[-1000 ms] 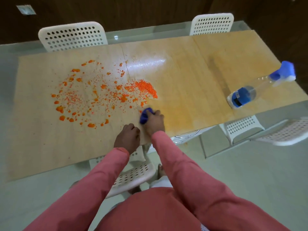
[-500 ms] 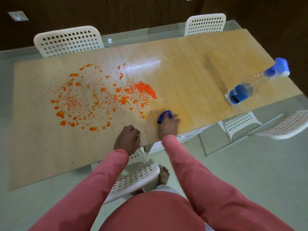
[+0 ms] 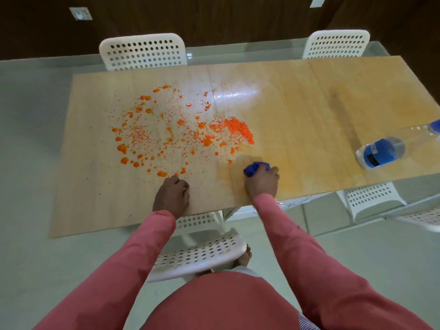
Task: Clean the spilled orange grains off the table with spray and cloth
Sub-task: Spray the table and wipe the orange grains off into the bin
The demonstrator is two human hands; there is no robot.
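Orange grains (image 3: 181, 134) lie scattered in a wide ring on the wooden table top (image 3: 309, 120), with a denser heap at the ring's right side. My right hand (image 3: 262, 184) grips a bunched blue cloth (image 3: 256, 168) and presses it on the table just below that heap. My left hand (image 3: 172, 195) rests on the table near its front edge, fingers curled, holding nothing. A clear spray bottle (image 3: 381, 152) with a blue label and blue nozzle lies on its side at the right edge of the table.
White perforated chairs stand around the table: two at the far side (image 3: 142, 52), one under me (image 3: 197, 253), others at the right (image 3: 371, 198). A wet sheen shows on the table's middle. The floor is pale tile. My bare foot shows beneath the chair.
My right hand with the blue cloth has slid rightward along the table, away from the left hand. The left hand has stayed in place.
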